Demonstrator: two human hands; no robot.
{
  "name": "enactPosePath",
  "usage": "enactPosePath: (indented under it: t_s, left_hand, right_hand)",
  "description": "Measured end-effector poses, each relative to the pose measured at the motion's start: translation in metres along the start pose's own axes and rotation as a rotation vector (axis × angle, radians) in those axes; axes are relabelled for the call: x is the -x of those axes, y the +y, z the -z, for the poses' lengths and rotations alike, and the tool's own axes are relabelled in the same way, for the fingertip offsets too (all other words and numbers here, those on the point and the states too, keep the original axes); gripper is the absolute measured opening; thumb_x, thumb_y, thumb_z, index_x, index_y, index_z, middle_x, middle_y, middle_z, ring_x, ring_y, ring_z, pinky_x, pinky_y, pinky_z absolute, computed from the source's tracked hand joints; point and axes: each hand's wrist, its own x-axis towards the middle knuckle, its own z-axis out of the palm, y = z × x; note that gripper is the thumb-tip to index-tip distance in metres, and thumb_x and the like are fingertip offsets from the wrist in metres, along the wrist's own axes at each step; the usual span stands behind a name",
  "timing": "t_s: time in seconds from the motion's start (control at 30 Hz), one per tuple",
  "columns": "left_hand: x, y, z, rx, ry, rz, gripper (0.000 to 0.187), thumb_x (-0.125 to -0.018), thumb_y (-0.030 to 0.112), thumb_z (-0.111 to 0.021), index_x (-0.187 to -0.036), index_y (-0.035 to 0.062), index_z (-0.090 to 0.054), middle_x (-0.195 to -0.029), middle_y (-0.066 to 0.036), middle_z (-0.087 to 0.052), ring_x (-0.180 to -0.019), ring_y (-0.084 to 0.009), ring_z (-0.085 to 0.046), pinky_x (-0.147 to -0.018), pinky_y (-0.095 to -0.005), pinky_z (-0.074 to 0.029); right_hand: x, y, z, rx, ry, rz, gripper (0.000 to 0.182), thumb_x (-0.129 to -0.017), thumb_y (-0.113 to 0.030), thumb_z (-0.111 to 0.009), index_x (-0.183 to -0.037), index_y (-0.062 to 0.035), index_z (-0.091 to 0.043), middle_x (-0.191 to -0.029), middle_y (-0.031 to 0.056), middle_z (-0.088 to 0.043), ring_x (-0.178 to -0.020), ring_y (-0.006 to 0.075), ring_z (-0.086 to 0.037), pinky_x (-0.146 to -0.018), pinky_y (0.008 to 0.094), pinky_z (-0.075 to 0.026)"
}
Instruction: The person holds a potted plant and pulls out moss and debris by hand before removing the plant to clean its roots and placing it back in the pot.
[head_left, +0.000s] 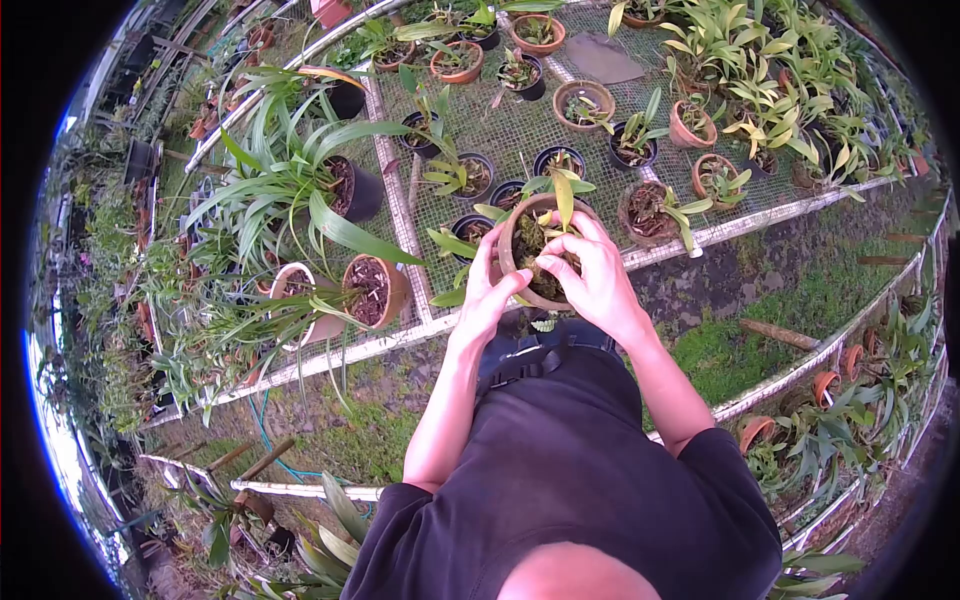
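A round clay pot (508,240) with mossy soil and a small leafy plant (564,195) is held up in front of my body, over the bench's near edge. My left hand (488,290) is closed around the pot's left side, its thumb on the rim. Over the pot's right part is my right hand (592,275), thumb and fingers drawn together at the soil beside the plant's stem. Whatever those fingertips pinch is too small to make out.
A wire mesh bench (470,115) with a white front rail (745,220) carries several potted plants. Long-leaved plants in a black pot (360,190) and a clay pot (378,290) stand left. Dense foliage (780,70) fills the back right. A mossy path (730,345) runs below the bench.
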Motion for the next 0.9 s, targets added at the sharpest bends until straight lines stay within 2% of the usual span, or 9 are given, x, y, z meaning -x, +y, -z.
enactPosePath:
  t_s: [0.13,0.23,0.37,0.4,0.5,0.57,0.63,0.7,0.9]
  left_hand:
    - [0.001,0.003,-0.001,0.044,0.026,0.036,0.081,-0.085,0.008,-0.074,-0.159,0.0100,-0.040,-0.141,-0.013,-0.053,-0.133,-0.0260,-0.056,-0.114,-0.0423,-0.046]
    - [0.002,0.008,-0.004,0.062,0.021,0.040,0.081,-0.085,0.007,-0.073,-0.159,0.0083,-0.040,-0.143,-0.013,-0.053,-0.134,-0.0255,-0.055,-0.114,-0.0426,-0.045]
    - [0.002,0.009,-0.004,0.057,0.016,0.037,0.082,-0.085,0.009,-0.072,-0.160,0.0079,-0.039,-0.144,-0.013,-0.053,-0.134,-0.0254,-0.055,-0.114,-0.0429,-0.045]
    - [0.002,0.009,-0.004,0.059,0.015,0.037,0.082,-0.085,0.009,-0.073,-0.160,0.0082,-0.039,-0.144,-0.013,-0.053,-0.133,-0.0255,-0.055,-0.114,-0.0429,-0.045]
    - [0.002,0.009,0.000,0.052,0.002,0.043,0.083,-0.085,0.012,-0.074,-0.160,0.0093,-0.040,-0.143,-0.013,-0.052,-0.132,-0.0260,-0.056,-0.113,-0.0433,-0.045]
    - [0.002,0.007,0.002,0.039,0.012,0.025,0.084,-0.084,0.013,-0.074,-0.160,0.0100,-0.040,-0.142,-0.013,-0.052,-0.131,-0.0264,-0.056,-0.113,-0.0436,-0.045]
    - [0.002,0.007,0.003,0.026,0.018,0.018,0.084,-0.084,0.014,-0.075,-0.160,0.0104,-0.040,-0.141,-0.013,-0.052,-0.130,-0.0266,-0.056,-0.112,-0.0436,-0.045]
    - [0.001,0.009,0.004,0.011,0.012,0.025,0.083,-0.084,0.013,-0.075,-0.160,0.0104,-0.041,-0.141,-0.013,-0.052,-0.130,-0.0267,-0.057,-0.112,-0.0434,-0.047]
    - [-0.003,0.010,0.001,-0.081,-0.028,-0.042,0.085,-0.084,0.010,-0.076,-0.160,0.0126,-0.039,-0.140,-0.014,-0.052,-0.126,-0.0263,-0.060,-0.107,-0.0434,-0.054]
  right_hand:
    - [-0.002,-0.002,0.005,-0.101,0.055,0.031,0.018,-0.094,-0.013,-0.075,-0.097,0.0046,-0.071,-0.133,0.0205,-0.066,-0.124,0.0353,-0.066,-0.107,0.0435,-0.050]
    - [-0.003,-0.006,0.014,-0.154,0.073,-0.009,0.018,-0.094,-0.013,-0.075,-0.098,0.0043,-0.071,-0.134,0.0205,-0.066,-0.126,0.0381,-0.065,-0.108,0.0451,-0.049]
    - [0.001,-0.007,0.031,-0.292,0.138,-0.017,0.016,-0.099,-0.011,-0.072,-0.099,0.0048,-0.070,-0.115,0.0146,-0.074,-0.106,0.0238,-0.072,-0.096,0.0369,-0.055]
    - [0.002,-0.001,0.035,-0.262,0.196,-0.011,0.015,-0.101,-0.011,-0.071,-0.102,0.0047,-0.070,-0.098,0.0102,-0.076,-0.092,0.0184,-0.072,-0.088,0.0332,-0.056]
    - [0.009,0.001,0.061,-0.170,0.284,-0.170,0.012,-0.102,-0.008,-0.067,-0.103,0.0033,-0.072,-0.089,0.0099,-0.076,-0.082,0.0205,-0.073,-0.079,0.0339,-0.057]
    - [0.014,-0.002,0.082,0.217,0.347,-0.172,0.012,-0.099,-0.005,-0.067,-0.107,0.0025,-0.072,-0.092,0.0137,-0.076,-0.082,0.0264,-0.075,-0.078,0.0378,-0.058]
    - [0.028,0.000,0.104,0.731,0.141,-0.226,0.023,-0.093,-0.007,-0.073,-0.115,0.0020,-0.073,-0.115,0.0165,-0.075,-0.103,0.0357,-0.073,-0.091,0.0454,-0.056]
    - [0.049,0.006,0.110,1.017,0.031,-0.284,0.024,-0.091,-0.011,-0.076,-0.110,0.0027,-0.074,-0.115,0.0164,-0.074,-0.107,0.0339,-0.072,-0.094,0.0474,-0.054]
    - [0.030,0.000,0.112,0.477,0.038,-0.348,0.017,-0.088,-0.015,-0.081,-0.094,0.0000,-0.077,-0.102,0.0117,-0.075,-0.093,0.0342,-0.072,-0.084,0.0431,-0.055]
